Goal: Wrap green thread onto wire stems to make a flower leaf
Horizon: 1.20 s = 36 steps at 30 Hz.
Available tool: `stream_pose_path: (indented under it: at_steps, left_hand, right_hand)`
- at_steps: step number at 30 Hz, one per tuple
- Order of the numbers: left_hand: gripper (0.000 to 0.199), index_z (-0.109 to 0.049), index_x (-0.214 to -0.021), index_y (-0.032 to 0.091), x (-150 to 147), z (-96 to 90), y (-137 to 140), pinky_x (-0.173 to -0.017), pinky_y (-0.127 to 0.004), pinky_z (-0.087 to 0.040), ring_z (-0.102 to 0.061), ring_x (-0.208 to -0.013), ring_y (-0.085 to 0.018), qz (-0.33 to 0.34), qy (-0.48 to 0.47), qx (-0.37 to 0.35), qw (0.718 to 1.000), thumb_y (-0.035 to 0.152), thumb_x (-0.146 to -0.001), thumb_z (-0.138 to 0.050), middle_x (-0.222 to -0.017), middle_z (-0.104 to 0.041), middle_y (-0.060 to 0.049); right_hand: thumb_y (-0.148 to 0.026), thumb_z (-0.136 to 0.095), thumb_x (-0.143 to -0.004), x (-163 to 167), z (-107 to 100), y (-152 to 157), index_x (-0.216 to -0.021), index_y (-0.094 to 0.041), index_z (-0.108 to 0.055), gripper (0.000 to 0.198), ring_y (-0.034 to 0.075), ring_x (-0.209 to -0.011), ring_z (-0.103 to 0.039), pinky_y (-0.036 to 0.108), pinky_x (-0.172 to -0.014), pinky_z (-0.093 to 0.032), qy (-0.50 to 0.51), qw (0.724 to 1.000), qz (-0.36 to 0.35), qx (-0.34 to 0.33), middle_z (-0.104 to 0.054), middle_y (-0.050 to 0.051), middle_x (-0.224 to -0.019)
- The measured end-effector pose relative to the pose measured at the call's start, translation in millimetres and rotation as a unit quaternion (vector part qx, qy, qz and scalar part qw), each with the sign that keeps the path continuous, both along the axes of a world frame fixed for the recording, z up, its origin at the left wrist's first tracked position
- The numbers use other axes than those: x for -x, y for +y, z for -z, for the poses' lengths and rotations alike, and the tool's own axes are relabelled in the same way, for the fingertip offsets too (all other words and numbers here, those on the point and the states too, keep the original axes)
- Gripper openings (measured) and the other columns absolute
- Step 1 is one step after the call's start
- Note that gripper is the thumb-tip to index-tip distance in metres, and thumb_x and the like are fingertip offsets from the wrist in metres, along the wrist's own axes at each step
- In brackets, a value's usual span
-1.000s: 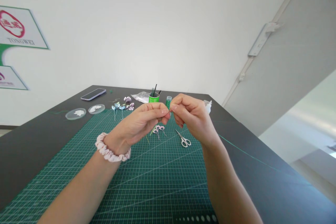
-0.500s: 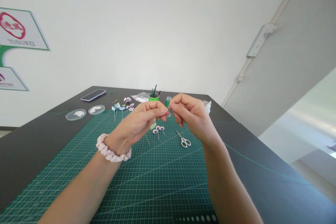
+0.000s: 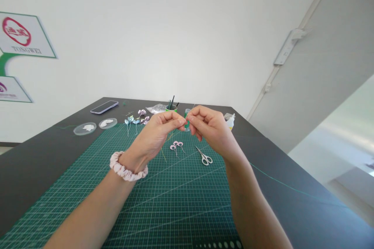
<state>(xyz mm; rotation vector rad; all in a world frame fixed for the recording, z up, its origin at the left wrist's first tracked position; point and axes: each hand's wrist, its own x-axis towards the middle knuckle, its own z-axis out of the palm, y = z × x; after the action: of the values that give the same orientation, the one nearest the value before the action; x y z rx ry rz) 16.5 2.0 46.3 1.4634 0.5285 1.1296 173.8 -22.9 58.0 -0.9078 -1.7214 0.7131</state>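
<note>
My left hand (image 3: 163,130), a pale scrunchie (image 3: 125,168) on its wrist, is closed in a pinch. Its fingertips meet those of my right hand (image 3: 209,124), also pinching, above the green cutting mat (image 3: 172,198). Whatever lies between the fingertips is too small to make out. Just behind them stands a spool of green thread (image 3: 187,125), partly covered by the fingers. Below the hands, small pink flowers on wire stems (image 3: 176,146) lie on the mat, with white-handled scissors (image 3: 205,157) to their right.
Blue flowers (image 3: 132,120) and purple flowers (image 3: 142,113) lie at the back left. Two shallow dishes (image 3: 84,128) hold white pieces, near a phone (image 3: 104,107). A tin of tools (image 3: 171,107), a plastic bag (image 3: 156,109) and a white bottle (image 3: 230,121) stand behind. Green thread (image 3: 280,179) trails right.
Both hands keep pinching with fingertips together; the fingers have shifted slightly. The pale green leaf shape seen below the left hand no longer shows there. The view has tilted a little.
</note>
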Motion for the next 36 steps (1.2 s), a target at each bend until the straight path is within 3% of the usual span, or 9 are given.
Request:
stream_pose_path:
  at_steps: [6,11,18,26,36]
  left_hand:
    - [0.017,-0.063,-0.061,0.018,-1.2,0.2,-2.1,-0.078,-0.03,-0.042,-0.053,-0.07,-0.013,-0.027,0.014,-0.016,0.999,0.028,-0.075,-0.068,-0.064,-0.06,0.001]
    - [0.017,-0.061,-0.061,0.019,-2.1,2.0,-4.5,-0.072,-0.03,-0.04,-0.05,-0.067,-0.013,-0.074,0.038,-0.044,0.995,0.027,-0.074,-0.068,-0.064,-0.059,0.001]
    - [0.017,-0.061,-0.063,0.019,-2.6,2.4,-10.0,-0.067,-0.031,-0.038,-0.048,-0.063,-0.012,-0.162,0.109,-0.12,0.973,0.026,-0.078,-0.064,-0.063,-0.058,0.002]
    - [0.016,-0.06,-0.061,0.019,-6.3,-2.6,-25.3,-0.069,-0.031,-0.041,-0.051,-0.064,-0.013,-0.205,0.142,-0.153,0.956,0.022,-0.077,-0.062,-0.063,-0.059,0.0]
    - [0.016,-0.059,-0.063,0.018,-4.0,25.6,-32.2,-0.069,-0.03,-0.041,-0.054,-0.066,-0.015,-0.244,0.156,-0.151,0.945,0.027,-0.077,-0.062,-0.065,-0.062,0.001]
  right_hand:
    - [-0.023,-0.054,-0.088,0.1,0.8,-0.4,-0.074,-0.018,-0.058,0.016,0.005,-0.042,-0.041,0.022,-0.041,-0.033,-0.001,1.0,0.009,-0.01,-0.053,-0.005,-0.053]
    - [-0.023,-0.056,-0.086,0.4,0.3,-2.3,-0.072,-0.018,-0.059,0.015,0.006,-0.041,-0.038,0.023,-0.04,-0.028,0.006,1.0,0.021,-0.012,-0.044,-0.008,-0.048]
    - [-0.026,-0.058,-0.081,4.6,-0.8,-4.5,-0.069,-0.018,-0.059,0.015,0.006,-0.04,-0.034,0.024,-0.04,-0.023,0.022,0.999,0.045,-0.006,-0.04,-0.009,-0.045]
    - [-0.024,-0.057,-0.078,9.2,2.6,-8.1,-0.061,-0.02,-0.051,0.019,0.005,-0.038,-0.031,0.024,-0.039,-0.021,0.046,0.997,0.054,-0.026,-0.036,-0.01,-0.042]
    - [-0.031,-0.06,-0.076,21.2,34.8,-13.4,-0.059,-0.02,-0.051,0.022,0.006,-0.038,-0.031,0.023,-0.04,-0.022,0.107,0.991,0.084,0.012,-0.038,-0.01,-0.043]
